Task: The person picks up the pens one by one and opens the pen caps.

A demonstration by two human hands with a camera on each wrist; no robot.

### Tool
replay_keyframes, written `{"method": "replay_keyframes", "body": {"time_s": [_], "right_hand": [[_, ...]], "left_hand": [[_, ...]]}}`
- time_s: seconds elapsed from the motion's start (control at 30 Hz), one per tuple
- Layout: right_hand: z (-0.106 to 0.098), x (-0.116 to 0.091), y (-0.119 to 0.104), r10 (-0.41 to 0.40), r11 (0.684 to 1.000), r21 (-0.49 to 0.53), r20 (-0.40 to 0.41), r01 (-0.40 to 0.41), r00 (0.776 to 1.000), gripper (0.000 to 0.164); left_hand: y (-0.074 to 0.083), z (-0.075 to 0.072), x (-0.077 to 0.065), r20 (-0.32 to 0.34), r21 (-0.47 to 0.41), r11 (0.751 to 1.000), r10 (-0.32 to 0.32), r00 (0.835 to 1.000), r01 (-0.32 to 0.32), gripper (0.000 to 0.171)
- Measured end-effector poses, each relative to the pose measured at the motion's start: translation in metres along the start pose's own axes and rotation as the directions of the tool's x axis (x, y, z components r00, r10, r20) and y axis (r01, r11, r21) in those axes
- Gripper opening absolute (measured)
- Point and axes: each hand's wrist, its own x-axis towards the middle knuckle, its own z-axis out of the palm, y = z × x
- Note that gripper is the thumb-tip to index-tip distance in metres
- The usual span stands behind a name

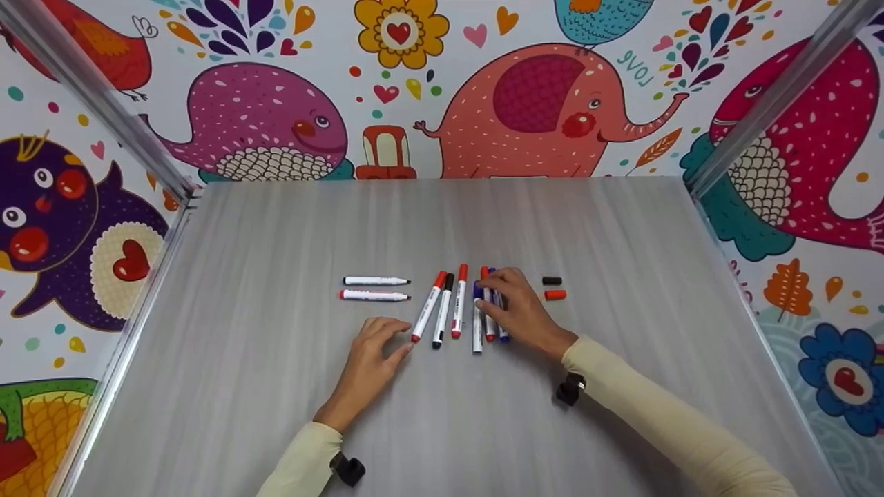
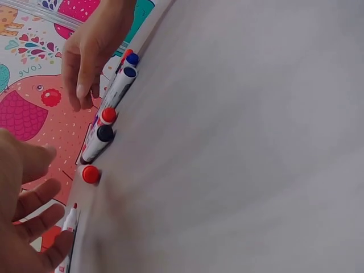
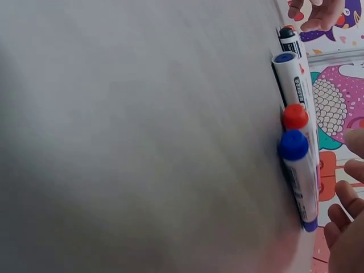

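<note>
Several whiteboard markers lie side by side on the table. From the left in the head view come a red marker (image 1: 427,308), a black marker (image 1: 443,314) and a second red marker (image 1: 459,304). Further right are a blue marker (image 1: 477,333), another red marker (image 1: 489,326) and another blue marker (image 3: 301,185). My right hand (image 1: 523,312) hovers over this right group, fingers loosely bent, thumb and fingertips around the cap end and partly hiding it. Beside the leftmost red marker's near end is my left hand (image 1: 369,362), fingers spread, holding nothing.
Two uncapped markers, a black one (image 1: 376,281) and a red one (image 1: 376,296), lie crosswise to the left. A loose black cap (image 1: 552,281) and red cap (image 1: 555,295) lie to the right. Cartoon-printed walls and metal posts border the grey table (image 1: 276,235).
</note>
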Motion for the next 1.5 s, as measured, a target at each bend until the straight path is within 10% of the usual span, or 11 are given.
{"method": "replay_keyframes", "body": {"time_s": [1.5], "right_hand": [[0.049, 0.057, -0.009, -0.044, 0.994, -0.103, -0.005, 0.043, 0.999, 0.045]], "left_hand": [[-0.017, 0.025, 0.007, -0.023, 0.189, 0.979, 0.078, 0.997, -0.072, 0.036]]}}
